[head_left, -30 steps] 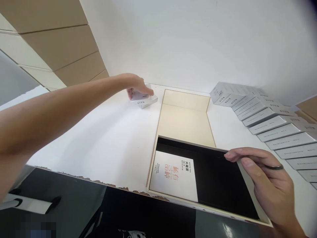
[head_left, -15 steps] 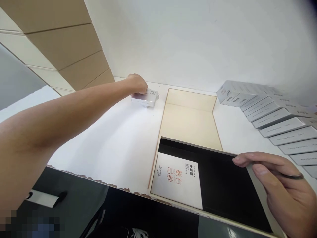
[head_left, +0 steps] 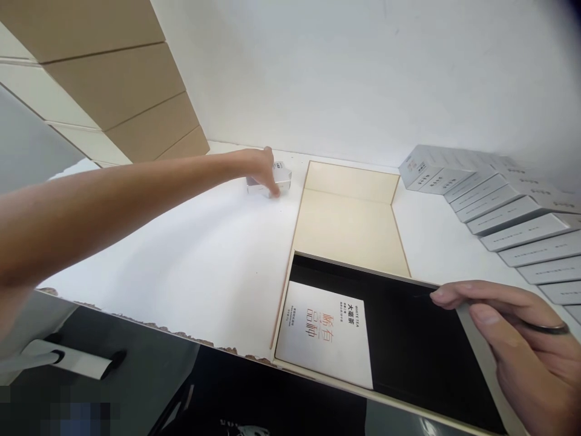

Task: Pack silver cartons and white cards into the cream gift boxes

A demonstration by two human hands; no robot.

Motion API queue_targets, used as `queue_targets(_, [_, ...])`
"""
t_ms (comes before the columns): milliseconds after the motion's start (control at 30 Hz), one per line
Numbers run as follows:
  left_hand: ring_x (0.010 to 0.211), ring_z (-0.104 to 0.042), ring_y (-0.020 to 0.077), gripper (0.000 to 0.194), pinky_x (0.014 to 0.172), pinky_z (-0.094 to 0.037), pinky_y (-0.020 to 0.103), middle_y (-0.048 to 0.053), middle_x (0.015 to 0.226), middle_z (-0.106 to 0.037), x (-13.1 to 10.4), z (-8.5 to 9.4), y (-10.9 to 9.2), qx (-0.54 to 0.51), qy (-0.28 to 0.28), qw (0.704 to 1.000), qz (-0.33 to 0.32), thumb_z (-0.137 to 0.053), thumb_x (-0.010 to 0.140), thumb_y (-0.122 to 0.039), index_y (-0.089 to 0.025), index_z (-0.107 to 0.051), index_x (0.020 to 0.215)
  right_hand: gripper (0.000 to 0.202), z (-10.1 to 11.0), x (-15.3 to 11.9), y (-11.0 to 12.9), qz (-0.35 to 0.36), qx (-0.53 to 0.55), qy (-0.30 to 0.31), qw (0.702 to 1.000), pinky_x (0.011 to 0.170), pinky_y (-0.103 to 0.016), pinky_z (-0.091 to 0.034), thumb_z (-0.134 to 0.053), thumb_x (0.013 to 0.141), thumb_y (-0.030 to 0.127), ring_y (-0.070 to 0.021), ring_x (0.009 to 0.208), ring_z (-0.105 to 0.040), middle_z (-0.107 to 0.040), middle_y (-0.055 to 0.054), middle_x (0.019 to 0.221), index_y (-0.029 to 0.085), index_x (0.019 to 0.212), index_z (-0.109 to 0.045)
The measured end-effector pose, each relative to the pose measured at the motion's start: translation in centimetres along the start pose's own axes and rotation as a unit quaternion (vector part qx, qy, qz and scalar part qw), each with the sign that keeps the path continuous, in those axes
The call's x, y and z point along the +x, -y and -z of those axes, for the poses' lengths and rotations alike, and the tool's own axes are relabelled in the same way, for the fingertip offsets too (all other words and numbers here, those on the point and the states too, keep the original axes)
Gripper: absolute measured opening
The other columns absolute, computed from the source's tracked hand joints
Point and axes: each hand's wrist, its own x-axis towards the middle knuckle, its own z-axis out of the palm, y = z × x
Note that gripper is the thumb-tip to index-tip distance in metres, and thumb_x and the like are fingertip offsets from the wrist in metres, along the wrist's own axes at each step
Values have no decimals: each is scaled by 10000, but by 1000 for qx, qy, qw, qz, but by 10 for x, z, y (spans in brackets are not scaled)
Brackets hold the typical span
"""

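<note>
At the back of the white table, my left hand (head_left: 264,169) reaches over small white boxes (head_left: 284,177), its thumb and a finger spread across the top one. Near the front edge lies an open cream box (head_left: 354,227) with a black interior. In its left part sits a white tea carton (head_left: 324,336) with orange characters. My right hand (head_left: 512,339) pinches the right wall of that box at its upper corner, thumb inside the rim and fingers along it; a dark ring is on one finger.
Silver-white cartons (head_left: 521,209) stand in a long row on the right side. Large tan boxes (head_left: 122,79) are stacked at the back left against the white wall (head_left: 340,72). The table's front edge (head_left: 181,336) is chipped.
My left hand has shifted slightly right and its fingers now spread over the boxes. The top box there sits differently. My right hand stays at the cream box.
</note>
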Motion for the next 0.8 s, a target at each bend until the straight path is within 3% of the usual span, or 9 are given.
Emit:
queue_targets(100, [1350, -370, 519, 1337, 1009, -414, 497, 245, 1408, -502, 6, -4, -7, 9, -4, 996, 88, -793, 583, -646, -129, -43, 1562, 86, 0, 0, 1, -3, 5, 7, 1000, 725, -288, -594, -644, 891, 340, -189, 805, -659, -710, -6, 824, 293, 914, -713])
queue_targets(167, [1303, -439, 494, 1314, 969, -446, 470, 254, 1381, -520, 14, -4, -9, -11, -5, 994, 110, -800, 607, -595, -112, -28, 1554, 86, -1, -1, 3, -15, 12, 7, 1000, 743, -275, -587, -642, 896, 335, -178, 822, -655, -709, -2, 843, 288, 925, -707])
queue_targets(267, [1159, -570, 425, 1227, 884, -492, 430, 243, 1301, -579, 23, -6, -13, -57, -8, 994, 94, -818, 618, -490, -113, -89, 1530, 90, 1, -1, 3, -25, 20, 10, 999, 758, -269, -581, -646, 898, 341, -172, 834, -653, -709, -2, 856, 285, 938, -704])
queue_targets(367, [1069, -613, 376, 1122, 827, -506, 390, 202, 1208, -628, 14, -9, -22, -71, -27, 996, 46, -825, 601, -441, -132, -200, 1480, 97, 2, -2, 2, -21, 25, 22, 999, 755, -271, -579, -643, 902, 352, -169, 828, -653, -712, -1, 856, 289, 944, -704])
queue_targets(467, [1055, -617, 373, 1015, 811, -504, 375, 150, 1126, -641, -20, -4, -39, -81, -57, 993, -58, -820, 591, -453, -150, -307, 1413, 93, 1, -1, 0, -16, 35, 24, 999, 752, -265, -575, -638, 909, 318, -166, 838, -653, -710, -6, 857, 278, 957, -707])
queue_targets(567, [1088, -611, 377, 895, 828, -493, 370, 79, 1073, -638, -72, 3, -58, -110, -82, 976, -167, -801, 612, -459, -207, -367, 1354, 94, -1, 1, 0, -5, 60, 14, 998, 735, -286, -574, -634, 908, 266, -175, 820, -650, -703, -17, 854, 264, 964, -709])
queue_targets(633, [1092, -616, 361, 801, 821, -491, 362, 29, 1024, -638, -108, 3, -68, -146, -65, 958, -236, -767, 641, -467, -251, -400, 1319, 145, 0, 3, 5, 17, 77, -12, 997, 725, -311, -575, -668, 873, 210, -181, 779, -644, -697, -28, 882, 260, 1004, -705])
queue_targets(733, [1003, -658, 302, 625, 761, -507, 350, -26, 885, -641, -150, -8, -83, -208, -2, 923, -324, -707, 675, -445, -299, -475, 1236, 576, 6, 3, 19, 80, 91, 12, 993, 850, -408, -588, -781, 781, 217, -238, 935, -656, -648, -57, 1157, 327, 1309, -577])
queue_targets(800, [901, -674, 269, 551, 713, -514, 348, -29, 815, -642, -166, -19, -94, -233, 19, 905, -356, -709, 668, -397, -306, -511, 1174, 850, 14, -1, 29, 96, 47, 76, 991, 1006, -487, -535, -830, 747, 378, -323, 1232, -541, -474, -63, 1430, 380, 1480, -398])
